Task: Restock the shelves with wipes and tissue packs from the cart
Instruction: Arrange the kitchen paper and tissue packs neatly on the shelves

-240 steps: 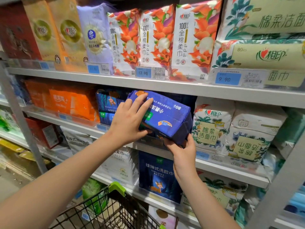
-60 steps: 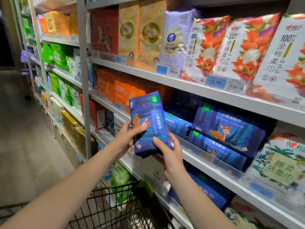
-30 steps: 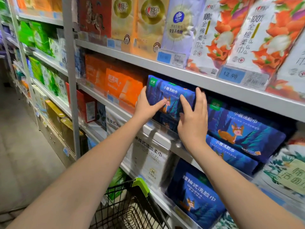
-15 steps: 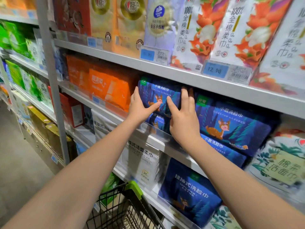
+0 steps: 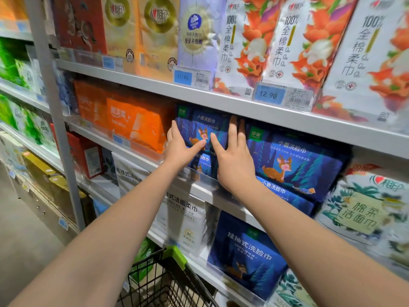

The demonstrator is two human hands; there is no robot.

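The blue deer towel pack (image 5: 200, 126) sits deeper on the shelf (image 5: 143, 159) now, seemingly seated; left hand (image 5: 179, 149) and right hand (image 5: 235, 161) press it flat-fingered.

Left hand (image 5: 182, 150) and right hand (image 5: 235, 161) press the top pack (image 5: 200, 127), stacked on another on the middle shelf (image 5: 132, 154). Neighbouring stack (image 5: 294, 165) sits just right; cart (image 5: 174, 257) below, in front.

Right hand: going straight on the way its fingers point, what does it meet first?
The right hand lies on the right end of the blue deer pack, fingers pointing up and inward. Straight on, it likely pushes that pack deeper; the grey shelf above is close over it, depth unclear.
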